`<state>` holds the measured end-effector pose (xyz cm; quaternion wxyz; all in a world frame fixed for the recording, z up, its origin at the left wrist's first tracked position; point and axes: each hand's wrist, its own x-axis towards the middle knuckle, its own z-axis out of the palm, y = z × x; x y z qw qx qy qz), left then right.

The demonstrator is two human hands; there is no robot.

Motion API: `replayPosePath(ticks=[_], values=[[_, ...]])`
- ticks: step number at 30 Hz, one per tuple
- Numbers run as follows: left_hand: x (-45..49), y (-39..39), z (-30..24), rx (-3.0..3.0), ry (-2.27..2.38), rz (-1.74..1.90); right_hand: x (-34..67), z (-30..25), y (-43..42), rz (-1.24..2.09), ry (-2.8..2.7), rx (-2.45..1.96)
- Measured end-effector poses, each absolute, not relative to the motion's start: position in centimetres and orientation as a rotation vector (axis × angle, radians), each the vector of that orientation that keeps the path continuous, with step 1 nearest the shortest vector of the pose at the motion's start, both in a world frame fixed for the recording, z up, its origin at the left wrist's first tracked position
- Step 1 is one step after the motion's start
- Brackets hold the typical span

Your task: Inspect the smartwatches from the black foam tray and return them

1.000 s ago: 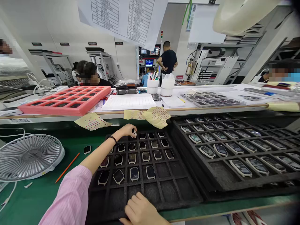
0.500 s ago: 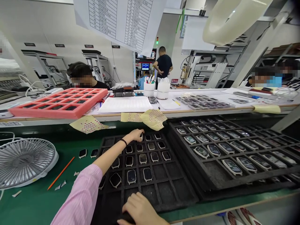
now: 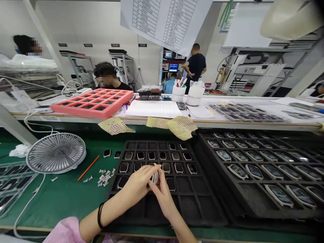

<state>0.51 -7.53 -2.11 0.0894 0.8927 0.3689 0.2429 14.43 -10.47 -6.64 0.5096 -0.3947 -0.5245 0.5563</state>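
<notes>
My left hand [image 3: 140, 180] and my right hand [image 3: 164, 197] meet above the near middle of a black foam tray [image 3: 184, 185]. Between their fingers is a smartwatch case [image 3: 155, 178], tilted on edge and partly covered by the fingers. Both hands are closed on it. Rows of smartwatch cases with dark screens, such as one smartwatch [image 3: 178, 167], lie in the tray's compartments beneath and beyond the hands. Bare compartments show at the tray's near side and its back left. My forearms hide some of the compartments.
Another black tray [image 3: 249, 195] of watches stands higher on the right. Left are a white fan [image 3: 57, 152], an orange stick [image 3: 88, 167], small paper scraps [image 3: 105, 177] and two loose watches. On the shelf sits a pink foam tray [image 3: 83, 111]. Co-workers are beyond.
My left hand has come back from the tray's back row with a smartwatch. My right hand has left the near edge and joined it. The view has turned left.
</notes>
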Motion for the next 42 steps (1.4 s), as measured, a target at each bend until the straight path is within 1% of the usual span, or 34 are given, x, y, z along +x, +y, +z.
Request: replayPosePath(ticks=[4,7,9,12,14,17,20,22,23,25,28,33,36,42], values=[[0.8,-9.7,-3.2,2.623,1.236,0.676,13.8,-7.2,-10.7,1.321,-1.322,-0.997],[1.6,-10.6,-3.6,2.550,1.327,0.643,13.7,-7.9,-10.8,1.335,-1.246,-0.984],[1.9,-11.4,-3.6,2.455,1.399,0.615,13.8,-8.2,-10.9,1.440,-1.108,-0.979],[1.6,-13.1,-2.9,2.255,1.422,0.619,13.8,-8.5,-11.2,1.748,-0.804,-0.955],[0.9,-14.6,-2.2,2.139,1.405,0.656,13.4,-8.4,-11.4,1.888,-0.654,-0.901],[-1.1,-16.2,-1.8,2.062,1.411,0.755,12.0,-7.7,-11.7,1.944,-0.584,-0.813],[-5.0,-15.7,-2.8,2.003,1.609,0.970,10.3,-6.4,-11.9,1.989,-0.600,-0.711],[-8.3,-14.1,-4.1,1.966,1.823,1.036,9.3,-5.8,-11.9,1.976,-0.605,-0.682],[-9.9,-13.1,-4.7,1.963,1.909,0.989,9.0,-5.6,-11.9,1.954,-0.597,-0.691],[-12.4,-10.8,-6.0,1.970,2.025,0.772,8.4,-5.5,-11.8,1.910,-0.564,-0.723],[-14.1,-8.0,-7.4,2.014,2.038,0.532,7.8,-5.7,-11.8,1.857,-0.509,-0.754],[-14.4,-6.4,-8.2,2.066,1.989,0.433,6.8,-6.3,-11.5,1.762,-0.444,-0.803],[-15.0,-6.3,-8.5,2.085,1.926,0.450,6.4,-6.5,-11.2,1.710,-0.421,-0.813],[-17.7,-6.6,-8.4,2.051,1.869,0.667,5.9,-6.0,-11.7,1.618,-0.403,-0.847]])
